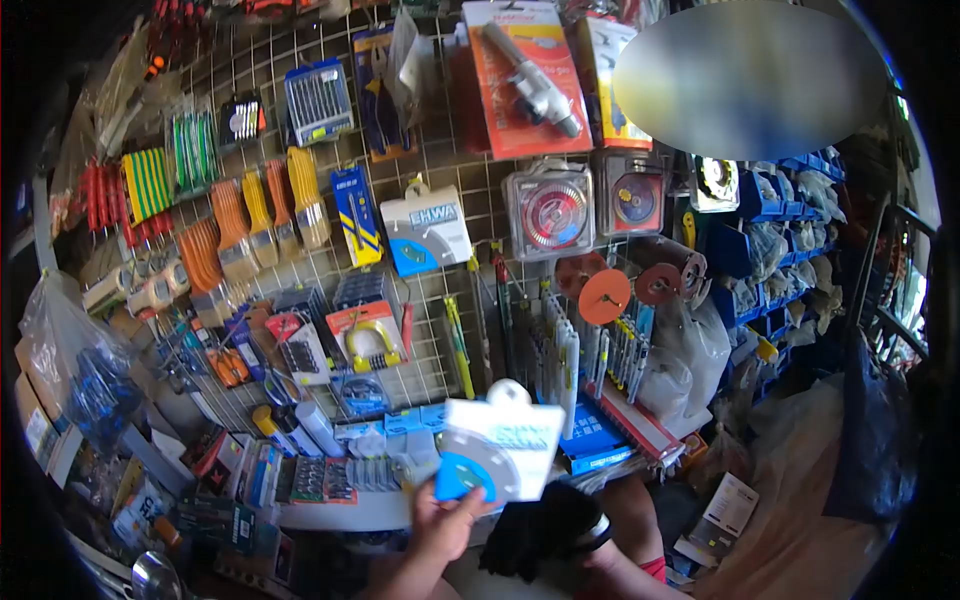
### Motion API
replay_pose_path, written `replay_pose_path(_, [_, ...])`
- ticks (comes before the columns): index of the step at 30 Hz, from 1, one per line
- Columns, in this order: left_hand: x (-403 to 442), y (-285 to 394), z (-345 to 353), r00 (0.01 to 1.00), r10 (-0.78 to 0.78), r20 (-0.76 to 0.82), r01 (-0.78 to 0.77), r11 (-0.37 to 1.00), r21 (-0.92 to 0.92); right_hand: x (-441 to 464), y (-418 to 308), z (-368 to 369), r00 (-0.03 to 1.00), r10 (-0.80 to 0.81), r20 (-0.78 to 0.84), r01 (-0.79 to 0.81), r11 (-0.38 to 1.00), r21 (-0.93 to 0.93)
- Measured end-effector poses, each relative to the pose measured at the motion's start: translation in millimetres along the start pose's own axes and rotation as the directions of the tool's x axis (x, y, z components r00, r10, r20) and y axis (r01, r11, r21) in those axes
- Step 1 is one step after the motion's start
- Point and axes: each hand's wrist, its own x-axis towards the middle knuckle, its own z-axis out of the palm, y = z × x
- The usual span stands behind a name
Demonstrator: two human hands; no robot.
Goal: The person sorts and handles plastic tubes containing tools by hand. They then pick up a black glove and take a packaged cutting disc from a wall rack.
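My left hand (445,522) grips a white and blue card packet (515,450) by its lower left corner, with the thumb on its front. The packet has a hanging tab on top and is held up before the pegboard-like wire rack. My right hand, at the lower middle, is covered by a soft black thing (535,530), either a glove or a cloth; its fingers cannot be made out. A band circles the right wrist. Above hangs a similar white and blue EHWA packet (428,232) on the wire grid (420,330).
Paint brushes (258,220), a boxed torch head (527,80) and discs in clear cases (550,212) hang on the grid. Blue bins (760,195) stand at right. A cluttered shelf (370,510) runs below. A plastic bag (75,350) hangs at left.
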Motion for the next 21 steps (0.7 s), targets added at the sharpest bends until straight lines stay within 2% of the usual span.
replay_pose_path(1, [-11, -14, 5, 0.994, -0.108, 0.036, 0.107, 0.994, 0.009, 7, -9, 7, 0.991, -0.065, -0.117, 0.064, 0.998, -0.011])
replay_pose_path(2, [-19, -40, -3, 0.971, -0.237, 0.041, 0.235, 0.971, 0.031, 5, -11, 1, 0.974, -0.156, -0.167, 0.121, 0.972, -0.199])
replay_pose_path(3, [-28, -44, 5, 0.955, -0.281, 0.099, 0.281, 0.960, 0.009, 3, -12, -4, 0.945, -0.245, -0.215, 0.148, 0.911, -0.386])
replay_pose_path(5, [-39, -52, 10, 0.924, -0.304, 0.233, 0.320, 0.947, -0.032, 1, 6, -51, 0.965, -0.259, 0.045, 0.237, 0.781, -0.578])
replay_pose_path(6, [-39, -56, 7, 0.899, -0.351, 0.263, 0.361, 0.932, 0.010, -3, 20, -63, 0.973, -0.231, 0.019, 0.211, 0.846, -0.490])
replay_pose_path(7, [-36, -58, 2, 0.871, -0.397, 0.290, 0.401, 0.915, 0.048, -6, 2, -23, 0.925, -0.356, -0.131, 0.239, 0.816, -0.527])
replay_pose_path(8, [-35, -62, -1, 0.840, -0.442, 0.315, 0.440, 0.894, 0.083, -4, 4, -29, 0.918, -0.329, -0.222, 0.171, 0.833, -0.527])
replay_pose_path(9, [-40, -69, -3, 0.852, -0.394, 0.344, 0.368, 0.919, 0.142, -1, 12, -39, 0.901, -0.298, -0.315, 0.098, 0.848, -0.520])
replay_pose_path(10, [-41, -61, 2, 0.864, -0.369, 0.344, 0.310, 0.926, 0.215, -3, 7, -36, 0.885, -0.308, -0.350, 0.085, 0.844, -0.530])
replay_pose_path(12, [-35, -60, -8, 0.793, -0.473, 0.384, 0.299, 0.852, 0.430, -7, -2, -28, 0.847, -0.329, -0.418, 0.054, 0.835, -0.547])
replay_pose_path(14, [-32, -53, -10, 0.798, -0.483, 0.360, 0.306, 0.840, 0.448, -5, 1, -43, 0.881, -0.329, -0.341, 0.107, 0.839, -0.533])
replay_pose_path(16, [-28, -41, -15, 0.774, -0.530, 0.347, 0.332, 0.806, 0.491, -10, 19, -31, 0.774, -0.324, -0.545, 0.106, 0.913, -0.393])
replay_pose_path(18, [-27, -39, -19, 0.865, -0.396, 0.308, 0.321, 0.909, 0.267, -18, 29, -29, 0.875, -0.242, -0.418, 0.138, 0.955, -0.264])
replay_pose_path(19, [-25, -44, -23, 0.932, -0.276, 0.236, 0.219, 0.945, 0.242, -17, 25, -31, 0.950, -0.268, -0.159, 0.155, 0.850, -0.503])
replay_pose_path(20, [-21, -50, -27, 0.977, -0.148, 0.156, 0.109, 0.966, 0.233, -18, 28, -26, 0.963, -0.240, -0.121, 0.136, 0.822, -0.553])
replay_pose_path(21, [-19, -37, -26, 0.970, -0.155, 0.189, 0.106, 0.964, 0.243, -18, 31, -22, 0.974, -0.212, -0.083, 0.121, 0.790, -0.601])
